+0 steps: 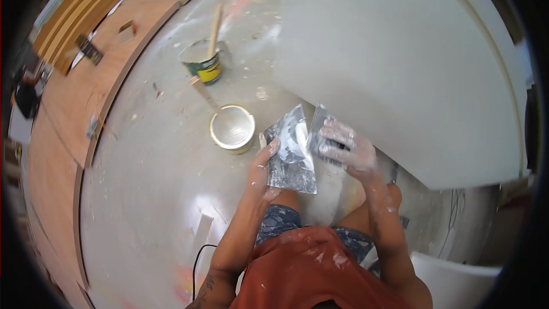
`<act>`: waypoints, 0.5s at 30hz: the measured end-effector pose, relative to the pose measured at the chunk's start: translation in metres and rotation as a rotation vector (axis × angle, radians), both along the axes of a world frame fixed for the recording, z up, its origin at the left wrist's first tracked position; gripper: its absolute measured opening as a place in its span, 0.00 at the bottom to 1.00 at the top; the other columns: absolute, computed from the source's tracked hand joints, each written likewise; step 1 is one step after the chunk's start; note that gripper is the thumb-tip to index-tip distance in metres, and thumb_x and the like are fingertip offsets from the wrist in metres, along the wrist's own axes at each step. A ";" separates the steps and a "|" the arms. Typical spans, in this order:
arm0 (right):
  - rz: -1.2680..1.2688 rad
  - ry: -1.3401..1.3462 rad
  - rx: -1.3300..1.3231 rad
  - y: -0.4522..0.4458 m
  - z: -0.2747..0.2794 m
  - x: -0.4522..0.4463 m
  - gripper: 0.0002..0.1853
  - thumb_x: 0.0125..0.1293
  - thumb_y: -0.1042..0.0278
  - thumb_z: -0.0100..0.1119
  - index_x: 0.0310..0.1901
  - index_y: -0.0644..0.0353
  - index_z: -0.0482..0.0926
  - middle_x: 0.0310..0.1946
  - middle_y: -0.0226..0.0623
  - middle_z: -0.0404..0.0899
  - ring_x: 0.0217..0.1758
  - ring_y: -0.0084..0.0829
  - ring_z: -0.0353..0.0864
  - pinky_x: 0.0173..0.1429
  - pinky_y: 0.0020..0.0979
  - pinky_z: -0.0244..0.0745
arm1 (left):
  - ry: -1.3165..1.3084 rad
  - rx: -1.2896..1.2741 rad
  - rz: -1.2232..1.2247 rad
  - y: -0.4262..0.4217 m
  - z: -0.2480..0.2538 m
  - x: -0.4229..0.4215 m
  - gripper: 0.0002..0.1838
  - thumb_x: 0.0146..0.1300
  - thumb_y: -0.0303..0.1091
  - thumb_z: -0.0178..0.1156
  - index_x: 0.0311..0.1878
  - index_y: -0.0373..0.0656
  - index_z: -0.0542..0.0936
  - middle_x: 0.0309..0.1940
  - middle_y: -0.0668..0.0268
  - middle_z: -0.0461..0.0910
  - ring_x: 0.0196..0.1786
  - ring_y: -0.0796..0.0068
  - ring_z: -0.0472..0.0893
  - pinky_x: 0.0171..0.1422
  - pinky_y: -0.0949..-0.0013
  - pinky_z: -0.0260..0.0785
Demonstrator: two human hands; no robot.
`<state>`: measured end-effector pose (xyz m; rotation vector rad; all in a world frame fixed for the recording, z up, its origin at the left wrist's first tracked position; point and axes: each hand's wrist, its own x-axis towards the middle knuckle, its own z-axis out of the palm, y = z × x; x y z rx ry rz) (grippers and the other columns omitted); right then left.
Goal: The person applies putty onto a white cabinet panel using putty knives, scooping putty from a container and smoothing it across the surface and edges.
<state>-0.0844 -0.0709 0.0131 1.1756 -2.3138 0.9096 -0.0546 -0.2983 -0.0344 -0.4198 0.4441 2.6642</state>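
Note:
My left hand [264,163] is closed on the edge of a wide metal blade [291,166] with a patch of pale, wet compound on its face. Just to the right, my right hand [350,147] holds a second metal blade [321,129], its fingers spread over the back and coated in white. The two blades are side by side, their edges close together. Left of them stands an open tub of white compound [231,127], with a wooden stick [205,94] leaning out of it. Behind that is a green and yellow bucket [207,70] with another stick [215,28].
A large pale panel [400,68] fills the upper right. On the left, a wooden surface [68,120] with a raised edge carries stacked boards [86,14] and a small can [90,50]. Cables [454,212] hang at the right. A white curved object [452,280] is at lower right.

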 end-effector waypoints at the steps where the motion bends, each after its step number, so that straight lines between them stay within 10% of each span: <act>1: -0.044 0.008 0.001 0.017 0.005 0.009 0.19 0.48 0.76 0.68 0.45 0.52 0.87 0.55 0.42 0.83 0.62 0.49 0.79 0.68 0.47 0.74 | 0.021 -0.033 -0.023 0.007 -0.001 0.005 0.20 0.71 0.36 0.55 0.62 0.36 0.72 0.50 0.58 0.82 0.48 0.65 0.85 0.54 0.59 0.80; 15: -0.927 -0.091 -0.052 0.083 -0.028 0.156 0.22 0.60 0.83 0.56 0.52 0.48 0.85 0.59 0.41 0.80 0.58 0.39 0.83 0.59 0.35 0.79 | 0.222 -0.267 -0.383 0.130 0.049 0.078 0.18 0.71 0.35 0.56 0.58 0.33 0.74 0.45 0.58 0.82 0.44 0.66 0.85 0.50 0.62 0.80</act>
